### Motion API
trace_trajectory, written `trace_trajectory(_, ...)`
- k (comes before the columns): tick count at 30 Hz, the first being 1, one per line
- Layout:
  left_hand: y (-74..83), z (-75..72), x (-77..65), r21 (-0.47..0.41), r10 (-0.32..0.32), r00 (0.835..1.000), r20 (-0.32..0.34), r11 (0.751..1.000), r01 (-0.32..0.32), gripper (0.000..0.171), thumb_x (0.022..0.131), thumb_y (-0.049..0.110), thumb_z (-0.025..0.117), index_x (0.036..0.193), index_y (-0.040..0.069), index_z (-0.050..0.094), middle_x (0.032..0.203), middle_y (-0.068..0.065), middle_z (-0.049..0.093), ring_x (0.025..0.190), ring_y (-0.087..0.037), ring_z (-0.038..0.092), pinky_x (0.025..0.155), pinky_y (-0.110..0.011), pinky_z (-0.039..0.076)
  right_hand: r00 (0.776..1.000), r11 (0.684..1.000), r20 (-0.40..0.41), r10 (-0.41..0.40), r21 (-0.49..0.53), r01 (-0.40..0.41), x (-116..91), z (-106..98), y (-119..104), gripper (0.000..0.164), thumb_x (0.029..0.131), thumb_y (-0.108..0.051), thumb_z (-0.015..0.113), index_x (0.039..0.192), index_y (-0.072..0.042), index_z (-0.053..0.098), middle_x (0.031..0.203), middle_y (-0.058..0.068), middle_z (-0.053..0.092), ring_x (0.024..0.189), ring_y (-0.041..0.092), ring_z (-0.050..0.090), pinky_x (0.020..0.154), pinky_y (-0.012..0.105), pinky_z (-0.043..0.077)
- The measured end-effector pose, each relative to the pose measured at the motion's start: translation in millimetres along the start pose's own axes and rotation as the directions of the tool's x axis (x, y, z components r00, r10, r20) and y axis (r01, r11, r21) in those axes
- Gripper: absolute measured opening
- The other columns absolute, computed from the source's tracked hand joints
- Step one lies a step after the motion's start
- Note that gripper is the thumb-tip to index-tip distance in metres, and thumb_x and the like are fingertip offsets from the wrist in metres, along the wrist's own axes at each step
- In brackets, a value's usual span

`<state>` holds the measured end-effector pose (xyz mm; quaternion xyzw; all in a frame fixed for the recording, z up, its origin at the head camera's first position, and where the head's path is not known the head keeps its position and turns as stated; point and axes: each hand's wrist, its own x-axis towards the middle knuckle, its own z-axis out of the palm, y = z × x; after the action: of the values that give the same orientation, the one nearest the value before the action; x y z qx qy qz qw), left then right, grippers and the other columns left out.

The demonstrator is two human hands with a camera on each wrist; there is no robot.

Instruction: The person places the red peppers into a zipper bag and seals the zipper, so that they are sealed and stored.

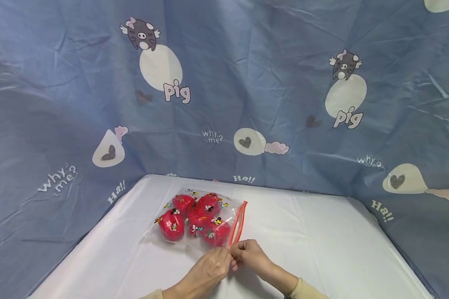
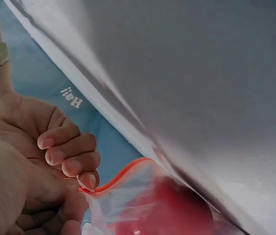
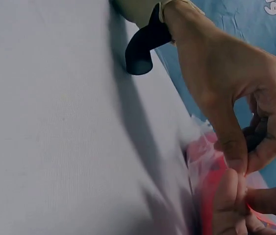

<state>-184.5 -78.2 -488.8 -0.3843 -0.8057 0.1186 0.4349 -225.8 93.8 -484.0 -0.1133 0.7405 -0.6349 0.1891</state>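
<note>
A clear zip-lock bag [image 1: 190, 248] printed with small cartoon figures lies on the white table, holding several red rounded things [image 1: 171, 226]. Its orange-red zip edge [image 1: 241, 214] runs along the right side, where two strips stand apart. At the near end of that edge, my left hand [image 1: 211, 263] pinches the bag's corner. Right beside it my right hand [image 1: 251, 256] pinches the same corner, fingertips touching the left hand's. Up close in the right wrist view, thumb and index finger of the right hand [image 3: 231, 83] meet at the zip. Some fingertips hide each other.
A white cloth covers the table [image 1: 295, 232], which spreads out to both sides of the bag. Behind it and along both sides hangs a blue curtain [image 1: 217, 104] with pig prints.
</note>
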Motion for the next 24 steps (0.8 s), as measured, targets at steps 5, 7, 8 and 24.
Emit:
trace_trajectory(5, -1.0, 0.4, 0.4, 0.022, 0.07, 0.998, -0.004, 0.997, -0.07, 0.053, 0.101, 0.002, 0.012, 0.088, 0.009, 0.063, 0.08, 0.001, 0.056, 0.069, -0.009, 0.05, 0.065, -0.021, 0.043, 0.995, 0.999, -0.092, -0.033, 0.006, 0.034, 15, -10, 2, 0.024, 0.094, -0.009, 0.057, 0.09, 0.013, 0.065, 0.068, 0.002, 0.066, 0.058, 0.007, 0.062, 0.057, 0.024, 0.055)
trace_trajectory(7, -0.7, 0.1, 1.2, 0.022, 0.09, 0.996, -0.018, 0.996, -0.09, 0.051, 0.1, 0.001, 0.014, 0.084, 0.01, 0.061, 0.074, 0.001, 0.053, 0.067, -0.009, 0.049, 0.063, -0.022, 0.041, 0.985, 0.998, -0.161, -0.055, -0.014, 0.054, 26, -18, 4, 0.024, 0.094, -0.009, 0.057, 0.091, 0.014, 0.064, 0.069, 0.004, 0.067, 0.058, 0.007, 0.062, 0.058, 0.025, 0.056)
trace_trajectory(8, -0.3, -0.3, 2.0, 0.02, 0.096, 0.995, -0.027, 0.995, -0.096, 0.05, 0.1, 0.002, 0.015, 0.081, 0.01, 0.06, 0.071, 0.001, 0.052, 0.065, -0.009, 0.048, 0.061, -0.022, 0.04, 0.977, 0.998, -0.201, -0.065, -0.033, 0.06, 32, -23, 5, 0.025, 0.095, -0.009, 0.057, 0.092, 0.014, 0.064, 0.069, 0.005, 0.067, 0.058, 0.007, 0.063, 0.058, 0.026, 0.056)
trace_trajectory(24, 12.2, -3.6, 3.4, -0.086, 0.146, 0.982, -0.122, 0.984, -0.157, 0.048, 0.097, 0.004, 0.015, 0.068, 0.017, 0.051, 0.064, 0.007, 0.046, 0.062, -0.006, 0.045, 0.057, -0.018, 0.036, 0.893, 0.998, -0.449, 0.02, -0.051, -0.048, 122, -71, 10, 0.025, 0.093, -0.011, 0.059, 0.096, 0.014, 0.065, 0.062, 0.002, 0.063, 0.053, 0.006, 0.059, 0.054, 0.022, 0.053)
